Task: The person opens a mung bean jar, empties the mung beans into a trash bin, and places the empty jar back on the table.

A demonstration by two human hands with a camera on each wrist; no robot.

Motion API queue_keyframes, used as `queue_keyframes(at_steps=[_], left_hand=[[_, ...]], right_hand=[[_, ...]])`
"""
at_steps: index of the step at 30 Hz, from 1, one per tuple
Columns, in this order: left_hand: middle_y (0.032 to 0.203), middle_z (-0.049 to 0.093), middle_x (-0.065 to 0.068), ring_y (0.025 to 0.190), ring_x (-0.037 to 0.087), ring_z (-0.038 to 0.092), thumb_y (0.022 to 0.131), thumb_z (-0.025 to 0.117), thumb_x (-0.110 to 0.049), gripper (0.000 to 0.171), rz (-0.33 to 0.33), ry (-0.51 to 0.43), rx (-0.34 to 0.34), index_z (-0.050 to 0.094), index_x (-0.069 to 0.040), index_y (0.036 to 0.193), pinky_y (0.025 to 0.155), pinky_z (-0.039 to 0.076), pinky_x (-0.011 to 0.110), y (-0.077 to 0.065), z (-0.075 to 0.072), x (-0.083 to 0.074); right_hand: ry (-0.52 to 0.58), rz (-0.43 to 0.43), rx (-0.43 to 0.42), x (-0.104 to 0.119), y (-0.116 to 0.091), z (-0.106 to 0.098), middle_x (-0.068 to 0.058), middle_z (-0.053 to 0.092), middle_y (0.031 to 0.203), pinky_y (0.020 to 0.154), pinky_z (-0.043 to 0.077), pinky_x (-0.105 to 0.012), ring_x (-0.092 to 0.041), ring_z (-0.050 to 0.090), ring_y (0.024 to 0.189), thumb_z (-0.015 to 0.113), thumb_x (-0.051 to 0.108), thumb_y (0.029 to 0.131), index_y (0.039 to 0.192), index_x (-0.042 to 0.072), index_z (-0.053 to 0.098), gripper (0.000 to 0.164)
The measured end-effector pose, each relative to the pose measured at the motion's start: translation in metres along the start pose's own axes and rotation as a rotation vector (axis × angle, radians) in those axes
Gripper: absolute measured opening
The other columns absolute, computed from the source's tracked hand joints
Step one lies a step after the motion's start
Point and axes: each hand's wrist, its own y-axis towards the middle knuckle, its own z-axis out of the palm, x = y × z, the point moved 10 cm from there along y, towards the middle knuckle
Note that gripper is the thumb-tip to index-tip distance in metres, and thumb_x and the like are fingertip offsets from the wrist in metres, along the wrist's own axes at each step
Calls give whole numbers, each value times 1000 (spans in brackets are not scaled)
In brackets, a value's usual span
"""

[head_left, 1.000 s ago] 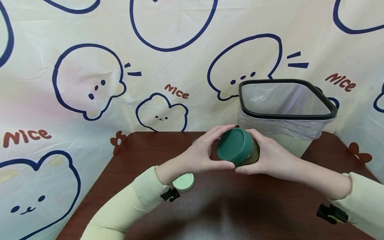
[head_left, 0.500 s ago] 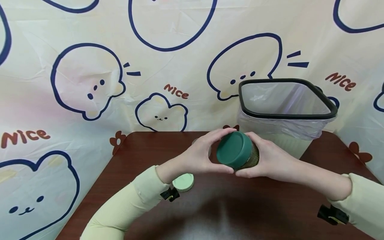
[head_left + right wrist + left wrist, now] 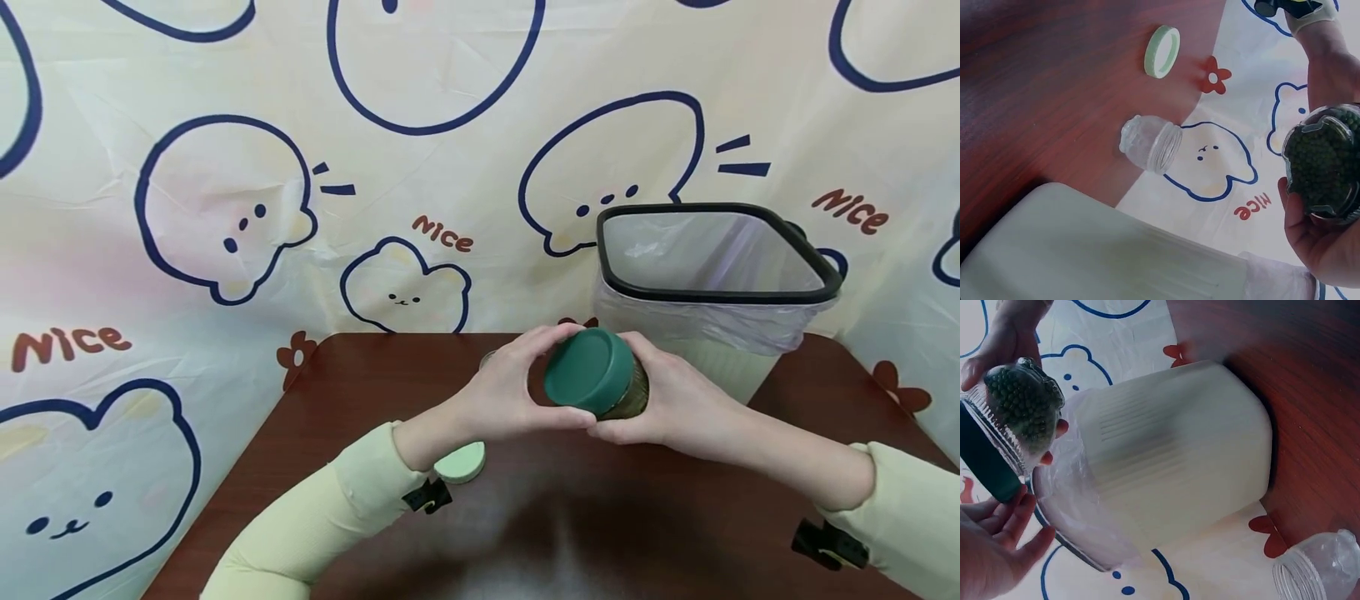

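Observation:
Above the table, a clear jar (image 3: 1025,409) of small dark green beads or beans is held tilted, its dark green lid (image 3: 588,371) facing left and toward the head camera. My left hand (image 3: 506,387) spans the lid, with its thumb at the lower edge and fingers at the upper edge. My right hand (image 3: 678,392) grips the jar's body from the right. Green contents show through the jar's clear base in the right wrist view. A pale green lid (image 3: 461,462) lies on the table under my left forearm. An uncapped clear jar (image 3: 1150,144) stands behind my left hand, mostly hidden in the head view.
A pale bin (image 3: 1179,450) with a black rim (image 3: 720,294) and a translucent liner bag (image 3: 712,321) stands at the back right, close behind my right hand. Around the dark brown table (image 3: 600,533) hangs a cartoon-print cloth (image 3: 465,175).
The head view tilts a little. Both hands keep their hold on the jar and its lid, with only slight shifts; no turning of the lid is discernible.

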Motion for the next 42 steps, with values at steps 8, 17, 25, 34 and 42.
queue_keyframes(at_steps=[8,17,25,34,42], left_hand=[[140,47,7,121,16,48,68,89,-7,94,204,-151,52,37,-3,147,97,44,34,0,-3,-11],[134,52,9,120,16,49,66,90,-7,92,262,-167,32,42,-2,144,97,45,35,-2,-3,-14],[133,53,5,117,15,51,68,88,-10,84,184,-168,-117,47,-5,141,94,48,34,-6,-7,-7],[133,51,-4,113,14,52,79,80,-24,74,-106,-189,-110,44,-16,143,90,48,33,-6,-1,8],[139,47,2,121,13,47,72,86,-6,91,87,-212,46,36,-10,148,98,43,34,-2,2,1]], right_hand=[[17,-39,38,4,1,1,3,63,107,75,51,-38,-13,60,91,88,43,68,130,10,45,83],[33,-42,70,8,1,6,2,62,108,75,52,-37,-14,59,92,89,41,67,130,10,45,82],[-52,-43,-36,11,1,1,0,61,107,76,51,-40,-16,59,92,90,35,66,126,8,47,79],[-66,-11,-76,5,3,-4,-4,61,108,73,52,-38,-17,60,90,88,37,69,127,6,46,78],[21,-34,27,5,2,2,2,62,109,76,52,-38,-14,59,94,87,45,69,128,9,46,80]])
